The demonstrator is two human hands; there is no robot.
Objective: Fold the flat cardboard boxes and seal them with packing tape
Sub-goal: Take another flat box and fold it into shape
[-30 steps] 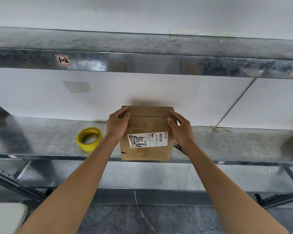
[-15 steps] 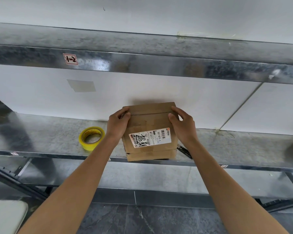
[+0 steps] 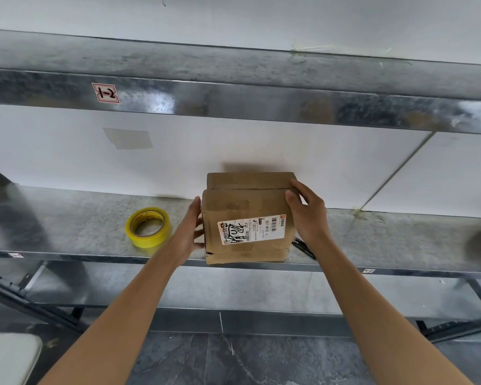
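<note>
A brown cardboard box (image 3: pixel 242 207) with a white shipping label (image 3: pixel 252 228) stands at the front edge of the metal shelf (image 3: pixel 67 220). My right hand (image 3: pixel 307 212) grips its upper right corner, thumb on the front face. My left hand (image 3: pixel 189 229) lies flat against the box's left side, fingers straight. A yellow roll of packing tape (image 3: pixel 147 227) lies on the shelf just left of my left hand. A dark tool (image 3: pixel 303 247) pokes out beside the box under my right wrist.
A second metal shelf (image 3: pixel 233 87) runs overhead with a red-framed tag (image 3: pixel 106 93). A white wall panel (image 3: pixel 67 151) backs the shelf. A pale seat corner (image 3: pixel 9 357) shows at the lower left, above a dark tiled floor.
My left hand has come off the box's top left corner and now rests flat on its left side. The box has turned slightly and shows more of its top.
</note>
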